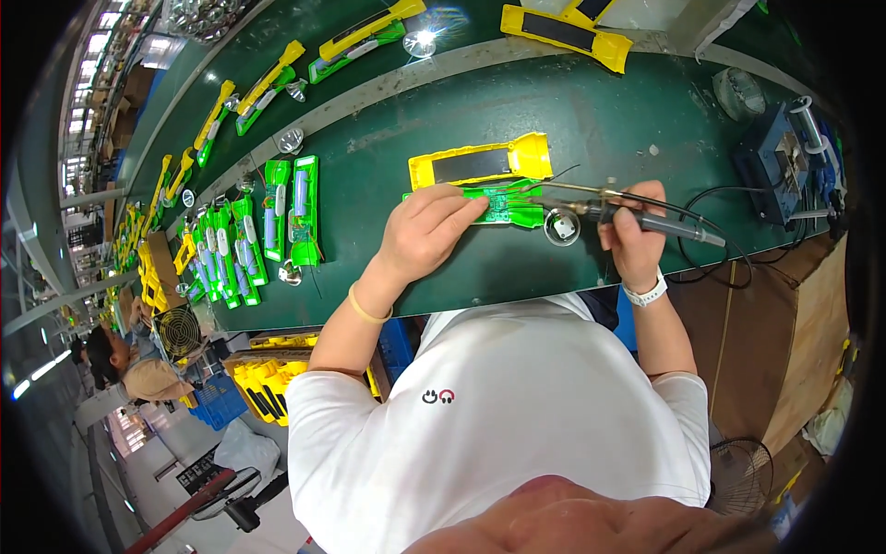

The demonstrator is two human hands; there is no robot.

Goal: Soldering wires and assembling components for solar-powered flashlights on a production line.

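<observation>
Left hand (426, 233) is holding down a green casing (526, 214), right hand (637, 244) pinching a soldering iron (672, 228) — likely soldering, next needing steady contact.

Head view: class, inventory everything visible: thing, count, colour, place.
Workbench: one, green, centre
Green casing: one, green, centre
Yellow casing: one, yellow, beyond it
Reflectors: several, silvery, on workbench
Soldering tool: one, grey, centre right
Boxy unit: one, blue, right end
Spool: one, silvery, right end
Other green casings: several, green, left
Far casings: several, yellow, top
Crates: some, blue, lower left
Fans: two, dark, left and right
Cardboard: some, brown, right
Co-worker: one, tan clothing, left
Torso: one, white shirt, bottom
Left hand: one, bare, on green casing
Right hand: one, bare, holding soldering tool
</observation>
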